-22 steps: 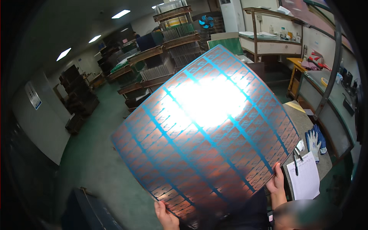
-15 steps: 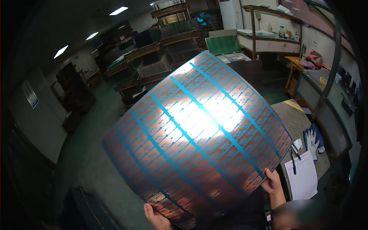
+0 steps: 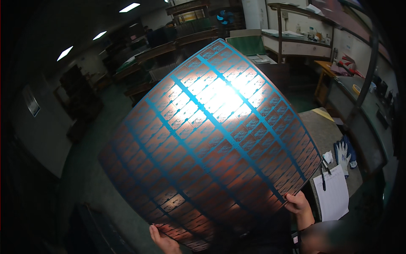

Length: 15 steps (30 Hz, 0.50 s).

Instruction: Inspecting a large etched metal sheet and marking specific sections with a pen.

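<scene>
Between my hands I hold up a large copper circuit board panel (image 3: pixel 220 148), patterned with blue strips and rows of repeated small outlines. It stands tilted, and a bright glare covers its upper middle. My left hand (image 3: pixel 164 240) grips the lower left edge, its thumb on the front face. At the lower right edge, my right hand (image 3: pixel 298 205) pinches the panel with the thumb in front. The fingers behind the panel are hidden on both sides.
Right of the panel, a grey table (image 3: pixel 315 127) bears a written sheet (image 3: pixel 332 192), black pens (image 3: pixel 325 180), crumpled white tissue (image 3: pixel 327 157) and gloves (image 3: pixel 343 156). Racks (image 3: pixel 186 40) of upright panels and a blue fan (image 3: pixel 225 17) stand behind. A workbench (image 3: pixel 368 101) runs along the right.
The panel has shifted up and left and shows more of its face to me; the glare has slid upward across it. Both hands keep their grip, the left having moved slightly left.
</scene>
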Tool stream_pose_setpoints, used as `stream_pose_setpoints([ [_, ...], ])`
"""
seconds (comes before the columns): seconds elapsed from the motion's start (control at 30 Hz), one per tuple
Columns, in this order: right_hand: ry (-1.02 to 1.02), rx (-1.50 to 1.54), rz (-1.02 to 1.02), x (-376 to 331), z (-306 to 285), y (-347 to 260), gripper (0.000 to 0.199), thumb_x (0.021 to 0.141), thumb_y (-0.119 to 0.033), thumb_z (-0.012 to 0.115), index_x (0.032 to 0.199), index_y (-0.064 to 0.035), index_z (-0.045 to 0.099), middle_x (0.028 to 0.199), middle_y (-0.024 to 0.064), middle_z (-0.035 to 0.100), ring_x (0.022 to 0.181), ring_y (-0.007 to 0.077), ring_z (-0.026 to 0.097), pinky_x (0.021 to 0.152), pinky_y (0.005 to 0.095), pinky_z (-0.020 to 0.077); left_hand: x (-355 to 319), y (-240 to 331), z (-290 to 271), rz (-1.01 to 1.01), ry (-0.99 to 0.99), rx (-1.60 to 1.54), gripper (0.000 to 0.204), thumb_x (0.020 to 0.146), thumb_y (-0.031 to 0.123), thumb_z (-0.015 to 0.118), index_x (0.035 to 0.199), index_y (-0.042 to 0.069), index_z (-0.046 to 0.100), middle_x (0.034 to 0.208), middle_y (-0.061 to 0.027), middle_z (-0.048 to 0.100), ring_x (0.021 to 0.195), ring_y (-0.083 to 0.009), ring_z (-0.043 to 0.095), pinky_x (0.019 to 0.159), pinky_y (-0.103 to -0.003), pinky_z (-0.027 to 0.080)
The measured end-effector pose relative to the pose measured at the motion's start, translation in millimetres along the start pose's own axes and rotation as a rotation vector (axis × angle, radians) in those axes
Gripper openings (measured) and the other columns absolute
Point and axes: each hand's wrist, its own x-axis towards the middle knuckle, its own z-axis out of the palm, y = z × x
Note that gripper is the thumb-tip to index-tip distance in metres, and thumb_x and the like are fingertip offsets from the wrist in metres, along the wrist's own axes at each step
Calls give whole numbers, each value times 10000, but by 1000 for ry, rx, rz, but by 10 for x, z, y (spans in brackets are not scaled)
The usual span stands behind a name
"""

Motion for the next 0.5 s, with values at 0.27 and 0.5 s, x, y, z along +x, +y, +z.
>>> stream_pose_setpoints([
  [0.27, 54, -79, 37, -47, -84, 13, 283, 794, -25, 672, 1065, 12, 598, 1007, 127, 651, 921, 211, 637, 826, 339, 512, -36, 63, 23, 49, -8, 58, 262, 930, 324, 513, 792, 105, 561, 678, -38, 558, 550, -131, 477, 487, -260, 404],
  [0.5, 59, -111, 46, -57, 2, -13, 233, 783, -16, 680, 1009, 7, 625, 966, 117, 660, 882, 193, 642, 784, 309, 520, -3, 65, -75, -6, -8, 32, 244, 928, 322, 513, 799, 119, 554, 674, -19, 550, 515, -119, 446, 439, -255, 368],
])
